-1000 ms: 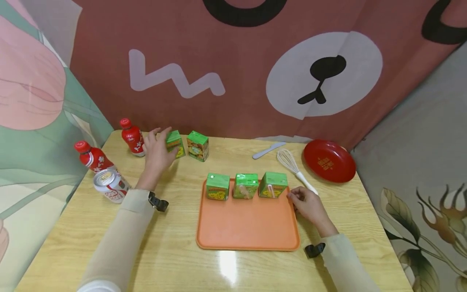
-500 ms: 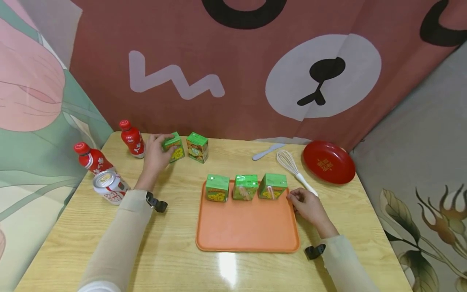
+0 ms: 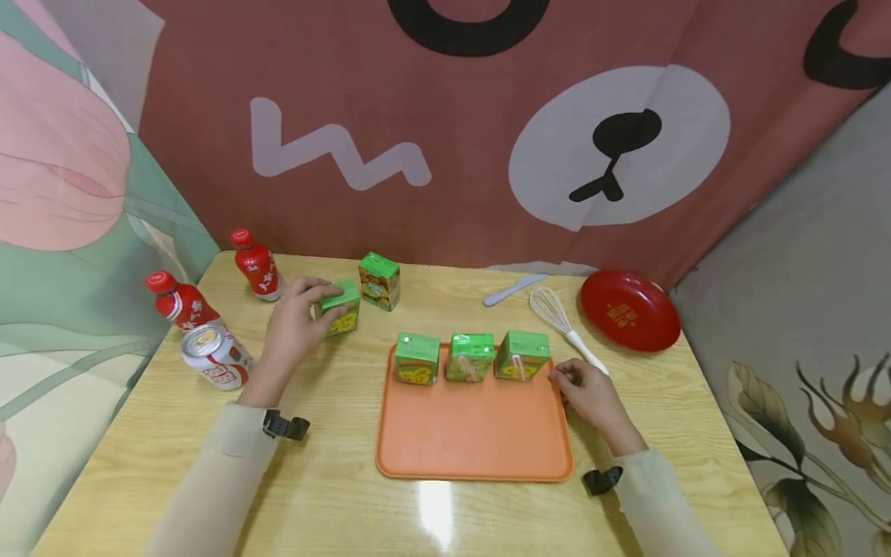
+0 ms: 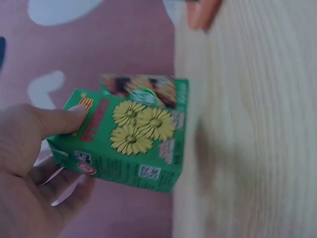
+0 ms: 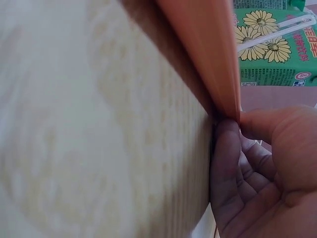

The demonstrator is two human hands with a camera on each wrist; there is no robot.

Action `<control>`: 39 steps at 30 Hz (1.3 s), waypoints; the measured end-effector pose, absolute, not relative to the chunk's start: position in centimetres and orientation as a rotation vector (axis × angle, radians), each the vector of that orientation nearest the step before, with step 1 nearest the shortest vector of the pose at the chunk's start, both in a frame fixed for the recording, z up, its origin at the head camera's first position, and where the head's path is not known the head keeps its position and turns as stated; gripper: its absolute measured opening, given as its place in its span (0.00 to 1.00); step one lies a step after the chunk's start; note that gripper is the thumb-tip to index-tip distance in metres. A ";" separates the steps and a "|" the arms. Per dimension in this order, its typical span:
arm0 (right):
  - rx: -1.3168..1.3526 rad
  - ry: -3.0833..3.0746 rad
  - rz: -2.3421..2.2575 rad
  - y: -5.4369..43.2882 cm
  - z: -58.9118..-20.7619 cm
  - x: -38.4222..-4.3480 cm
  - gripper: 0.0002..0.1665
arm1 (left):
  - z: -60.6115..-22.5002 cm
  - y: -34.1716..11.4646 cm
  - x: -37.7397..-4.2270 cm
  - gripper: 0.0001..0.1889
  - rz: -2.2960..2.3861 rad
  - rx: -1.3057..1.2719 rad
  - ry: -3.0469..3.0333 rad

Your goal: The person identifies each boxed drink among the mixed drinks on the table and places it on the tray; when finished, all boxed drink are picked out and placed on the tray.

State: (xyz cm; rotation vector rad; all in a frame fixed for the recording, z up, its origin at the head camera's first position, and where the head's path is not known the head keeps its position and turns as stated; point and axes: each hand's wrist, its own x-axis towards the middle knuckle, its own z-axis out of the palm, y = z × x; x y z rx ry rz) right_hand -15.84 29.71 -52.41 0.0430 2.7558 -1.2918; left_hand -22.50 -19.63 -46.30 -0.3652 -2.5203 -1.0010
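Note:
My left hand [image 3: 298,321] grips a green drink carton [image 4: 133,129] with yellow flowers on its face, thumb on the front and fingers behind. Just behind it stands another green carton [image 3: 380,282] with a brown picture. At the tray's right edge my right hand [image 3: 588,394] pinches the rim of the orange tray [image 5: 213,59] between thumb and forefinger. Along the tray's back edge stand three green cartons in a row: the left carton [image 3: 416,360], the middle carton [image 3: 469,358] and the right carton [image 3: 522,356], which has a straw on its front.
To the left are two red bottles, the back bottle [image 3: 257,267] and the front bottle [image 3: 182,302], beside a white-and-red can [image 3: 217,357]. Behind the tray lie a pale knife [image 3: 513,289], a white whisk [image 3: 567,329] and a red plate [image 3: 629,311] near the wall.
My left hand has closed around the flowered carton and brought it forward from beside the brown-pictured one, towards me. My right hand has stayed at the tray rim.

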 end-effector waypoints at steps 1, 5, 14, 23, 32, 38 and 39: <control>0.042 2.757 -1.286 29.7 -52.4 -15.8 0.14 | -46.0 -19.5 -21.8 0.14 -0.996 -0.392 -2.520; 0.037 2.748 -1.286 29.7 -52.4 -15.9 0.15 | -45.0 -19.0 -18.9 0.15 -0.971 -0.489 -2.518; 0.056 2.752 -1.288 29.9 -52.5 -15.8 0.15 | -43.6 -16.4 -13.7 0.15 -0.957 -0.686 -2.606; 0.041 2.760 -1.291 29.9 -52.6 -15.8 0.14 | -43.7 -12.8 -12.1 0.12 -0.978 -1.000 -2.574; 0.039 2.766 -1.287 29.9 -52.6 -15.9 0.14 | -44.4 -7.6 -13.7 0.12 -1.035 -1.213 -2.389; 0.031 2.784 -1.271 29.9 -52.7 -15.9 0.14 | -45.0 -3.6 -14.1 0.11 -1.075 -1.287 -2.326; 0.029 2.789 -1.270 29.9 -52.7 -15.9 0.14 | -45.0 -3.0 -14.1 0.11 -1.075 -1.299 -2.329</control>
